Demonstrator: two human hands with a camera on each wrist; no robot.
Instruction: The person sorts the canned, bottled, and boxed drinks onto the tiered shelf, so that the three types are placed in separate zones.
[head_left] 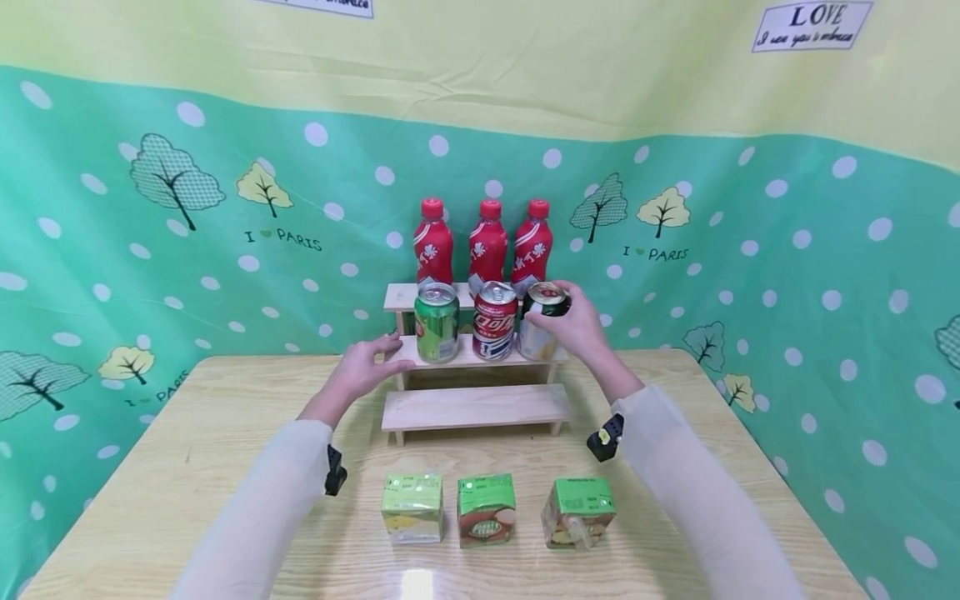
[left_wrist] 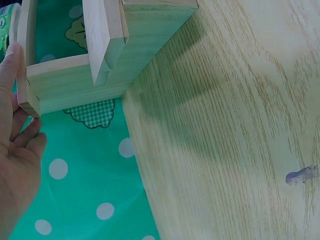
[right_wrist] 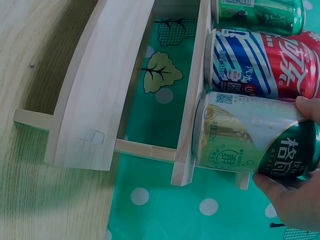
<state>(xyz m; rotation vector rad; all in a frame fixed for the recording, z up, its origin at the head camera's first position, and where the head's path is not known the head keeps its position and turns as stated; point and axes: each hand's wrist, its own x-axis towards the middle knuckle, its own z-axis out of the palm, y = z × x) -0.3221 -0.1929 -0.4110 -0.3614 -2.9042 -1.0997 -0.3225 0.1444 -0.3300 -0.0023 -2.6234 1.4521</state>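
Observation:
My right hand (head_left: pixel 573 321) grips a dark green, white and gold drink can (right_wrist: pixel 250 135) near its top, at the right end of the middle step of a wooden tiered stand (head_left: pixel 476 406). Beside that can are a red cola can (head_left: pixel 495 323) and, farther left, a green can (head_left: pixel 437 325), both upright on the same step. My left hand (head_left: pixel 365 367) holds the left end of this middle step, thumb along the front and fingers under and behind the board, as the left wrist view (left_wrist: pixel 22 150) shows.
Several red bottles, one of them a leftmost bottle (head_left: pixel 432 246), stand on the top step. The lowest step is bare wood. Three drink cartons, including a middle carton (head_left: pixel 486 510), sit on the wooden table (head_left: pixel 247 417) in front. A green curtain (head_left: pixel 300 208) hangs behind.

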